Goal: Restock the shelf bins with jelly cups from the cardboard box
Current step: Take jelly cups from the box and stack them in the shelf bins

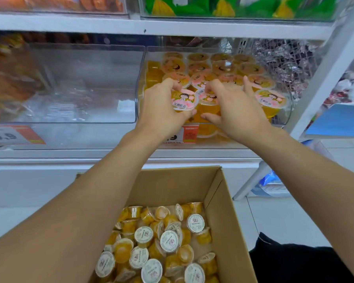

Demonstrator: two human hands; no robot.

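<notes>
White shop shelving fills the upper half of the frame, a row of clear plastic bins on it, and the one that matters is the clear bin [140, 92] right of centre, already packed with orange jelly cups [200, 67] standing lids-up in tidy rows. That order looks like the reason for the hold: lids face up so the printed pictures and barcodes can be read from the aisle, and the front row is the last gap to fill. Both arms reach up and forward from the bottom corners of the frame, forearms nearly straight, wrists bent slightly down over the bin's front lip. At centre, the left hand [161, 107] curls thumb and fingers round a jelly cup [184, 101] with a pink cartoon lid, tilted a little toward the viewer, grasping it just at the front of the bin. Just beside it, the right hand [235, 107] is palm down over another cup [207, 101], fingers arched and spread across the neighbouring lids and thumb under the cup's side; it looks to be grasping it, steadying it into the row. Below the shelf edge, in the lower middle of the frame, sits the open cardboard box [225, 211], and in it lie many smaller cups [169, 241] with white lids, tumbled at all angles. A price tag [189, 133] hangs under the bin, partly hidden by the left wrist.
</notes>
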